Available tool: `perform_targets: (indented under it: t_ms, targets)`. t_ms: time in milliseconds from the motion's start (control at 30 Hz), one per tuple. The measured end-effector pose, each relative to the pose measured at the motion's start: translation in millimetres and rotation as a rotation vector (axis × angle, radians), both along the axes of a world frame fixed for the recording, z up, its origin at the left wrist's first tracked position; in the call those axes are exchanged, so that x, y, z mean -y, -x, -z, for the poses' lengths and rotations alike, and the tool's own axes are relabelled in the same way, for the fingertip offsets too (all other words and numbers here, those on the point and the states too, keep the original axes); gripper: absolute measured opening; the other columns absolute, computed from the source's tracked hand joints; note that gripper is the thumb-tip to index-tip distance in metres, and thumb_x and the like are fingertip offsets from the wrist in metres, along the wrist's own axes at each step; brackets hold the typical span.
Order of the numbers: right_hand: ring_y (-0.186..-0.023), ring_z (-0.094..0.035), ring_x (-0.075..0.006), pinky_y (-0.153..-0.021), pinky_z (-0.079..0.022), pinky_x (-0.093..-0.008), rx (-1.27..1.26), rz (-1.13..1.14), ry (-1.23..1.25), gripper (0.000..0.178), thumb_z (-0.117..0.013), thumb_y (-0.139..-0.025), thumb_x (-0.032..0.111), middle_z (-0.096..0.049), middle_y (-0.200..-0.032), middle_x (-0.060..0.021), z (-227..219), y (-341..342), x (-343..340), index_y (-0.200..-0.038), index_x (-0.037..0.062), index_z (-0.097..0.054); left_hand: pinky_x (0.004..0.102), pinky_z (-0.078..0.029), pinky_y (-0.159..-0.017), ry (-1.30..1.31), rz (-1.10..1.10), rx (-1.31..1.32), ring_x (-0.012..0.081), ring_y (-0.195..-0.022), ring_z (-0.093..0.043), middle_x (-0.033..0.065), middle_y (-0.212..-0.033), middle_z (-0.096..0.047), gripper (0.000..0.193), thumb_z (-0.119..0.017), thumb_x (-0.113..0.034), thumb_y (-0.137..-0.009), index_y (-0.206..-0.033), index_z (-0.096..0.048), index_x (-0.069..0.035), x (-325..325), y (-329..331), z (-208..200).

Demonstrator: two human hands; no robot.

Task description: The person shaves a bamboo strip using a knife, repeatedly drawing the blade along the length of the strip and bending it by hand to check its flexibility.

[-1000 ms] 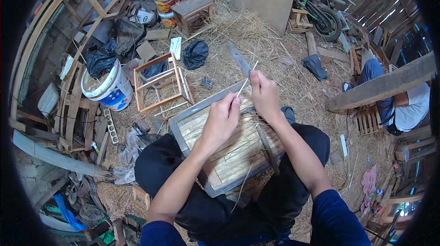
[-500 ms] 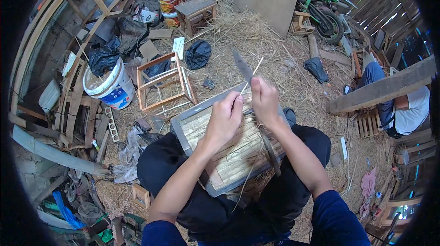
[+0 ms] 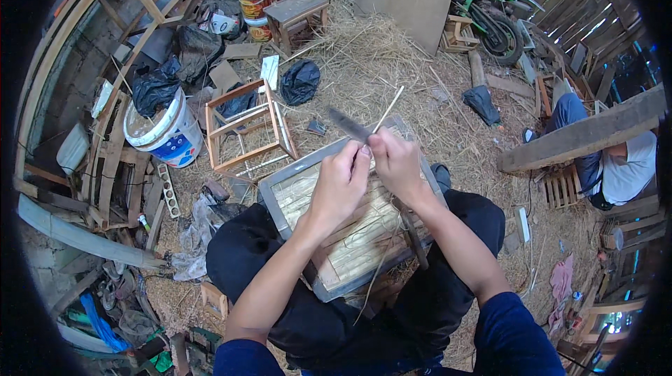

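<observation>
My right hand [image 3: 399, 159] is closed round the handle of a knife, which the fist hides. The grey knife blade [image 3: 348, 124] points to the far left, above my left hand. My left hand [image 3: 343, 178] pinches a thin pale wooden strip [image 3: 390, 108], whose free end sticks out to the far right, past the blade. Both fists are close together, and blade and strip cross beside them. Under them a framed wooden panel [image 3: 269, 202] with a slatted middle lies across my lap. Thin shavings and a dark curved tool [image 3: 411, 234] rest on the panel's right part.
A small wooden frame [image 3: 239, 124] and a white bucket [image 3: 183, 139] stand at the left. Straw litters the ground. Farther off are a stool [image 3: 297, 6] and a green motorbike [image 3: 493, 26]. Another person [image 3: 623, 173] sits at the right, partly behind a thick beam [image 3: 588, 134].
My right hand has come down and left, closer to my left hand. The knife blade has swung from upright to a flatter slant toward the left. More of the strip shows beyond it.
</observation>
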State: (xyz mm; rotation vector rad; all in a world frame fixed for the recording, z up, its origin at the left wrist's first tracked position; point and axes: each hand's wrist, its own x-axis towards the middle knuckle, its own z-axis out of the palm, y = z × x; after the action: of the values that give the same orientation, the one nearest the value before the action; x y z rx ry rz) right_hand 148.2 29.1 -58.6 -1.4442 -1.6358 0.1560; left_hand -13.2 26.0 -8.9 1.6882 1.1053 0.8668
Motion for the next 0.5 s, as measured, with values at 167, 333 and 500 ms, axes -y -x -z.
perform_targets:
  t_ms: [167,333,500]
  targets:
    - [-0.055,-0.061,-0.0383,-0.050,-0.044,-0.0462,-0.001,0.085,0.037,0.040,-0.048,-0.107,0.037,-0.056,-0.058,-0.0161,-13,-14,-12,-0.083,0.0068,-0.059,0.0367,-0.049,-0.089,-0.297,0.058,-0.027,0.0342,-0.091,-0.067,0.0254,-0.094,-0.066,0.038,-0.050,-0.009,-0.101,-0.136,-0.055,0.006,-1,2,10]
    - [-0.053,-0.061,-0.0356,-0.050,-0.045,-0.0450,0.027,0.113,0.022,0.040,-0.047,-0.107,0.039,-0.057,-0.058,-0.0153,-9,-11,-8,-0.085,0.0077,-0.060,0.0365,-0.050,-0.078,-0.173,0.083,-0.040,0.0268,-0.079,-0.065,0.0227,-0.087,-0.065,0.035,-0.050,-0.010,-0.102,-0.132,-0.057,0.006,0,1,5]
    - [-0.050,-0.060,-0.0332,-0.047,-0.043,-0.0424,0.189,0.069,-0.067,0.038,-0.051,-0.106,0.037,-0.059,-0.059,-0.0134,-9,-11,-9,-0.082,0.0080,-0.059,0.0342,-0.046,-0.064,0.044,0.029,-0.061,0.0160,-0.066,-0.055,0.0162,-0.075,-0.061,0.029,-0.049,-0.011,-0.103,-0.124,-0.061,0.005,3,3,-20]
